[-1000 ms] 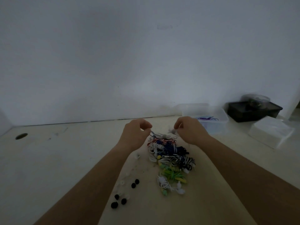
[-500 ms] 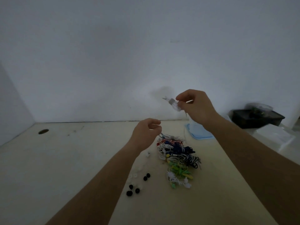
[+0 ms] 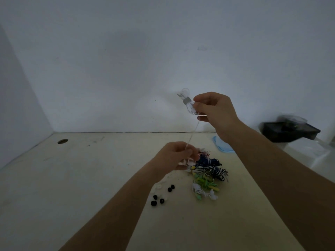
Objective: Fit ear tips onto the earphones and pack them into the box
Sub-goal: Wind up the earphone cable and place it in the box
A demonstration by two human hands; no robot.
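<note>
My right hand [image 3: 214, 110] is raised above the table and pinches a coiled white earphone bundle [image 3: 187, 102] with a grey band round it. A thin white cord [image 3: 193, 134] runs from it down to my left hand [image 3: 175, 156], which pinches the cord just above a pile of coloured earphones [image 3: 208, 171]. Several black ear tips [image 3: 161, 197] and pale ear tips [image 3: 159, 186] lie on the table left of the pile. A box with a blue rim [image 3: 222, 146] shows partly behind my right forearm.
A black tray [image 3: 288, 132] with a clear lid on it stands at the far right by the wall. A clear plastic container [image 3: 311, 153] lies in front of it. A round cable hole [image 3: 62, 141] is in the table at the far left.
My right hand has lifted the white earphone bundle up from the pile, and the cord now stretches between both hands. My left hand stayed low over the pile. The view has tilted upward.
</note>
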